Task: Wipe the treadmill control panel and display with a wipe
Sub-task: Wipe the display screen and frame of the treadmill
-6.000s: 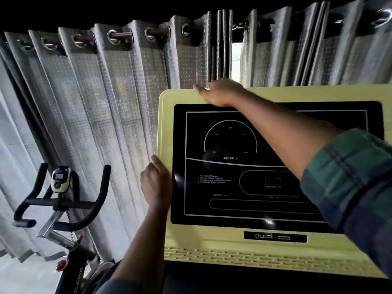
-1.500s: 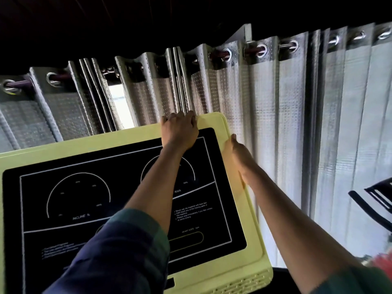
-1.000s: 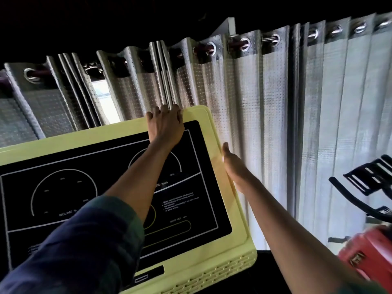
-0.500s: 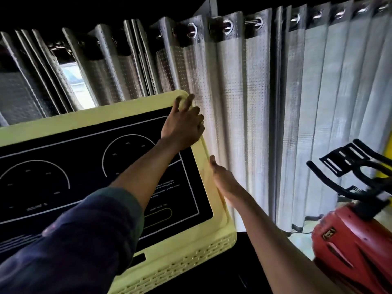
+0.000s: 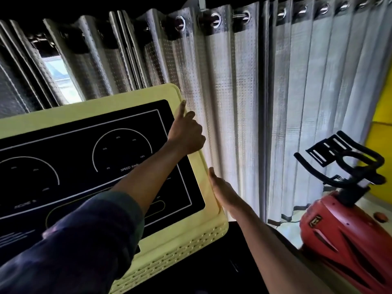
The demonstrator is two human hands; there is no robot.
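Observation:
The treadmill control panel has a pale yellow frame [image 5: 106, 107] around a black display [image 5: 84, 145] marked with white dials and "SPEED Km/h". My left hand [image 5: 186, 134] rests on the frame's right rim just below the top right corner, fingers curled and index finger pointing up along the rim. No wipe shows; anything under the palm is hidden. My right hand [image 5: 224, 192] presses against the panel's right side edge lower down, thumb on the front rim and fingers hidden behind it.
Grey eyelet curtains [image 5: 244, 102] hang close behind and to the right of the panel. A red exercise bike [image 5: 343, 234] with black handlebars [image 5: 343, 164] stands at the lower right, in front of a yellow wall [image 5: 384, 115].
My left hand slid right along the top rim, rounded the top right corner and moved down the right rim. My right hand kept its hold on the side edge. The view swung right.

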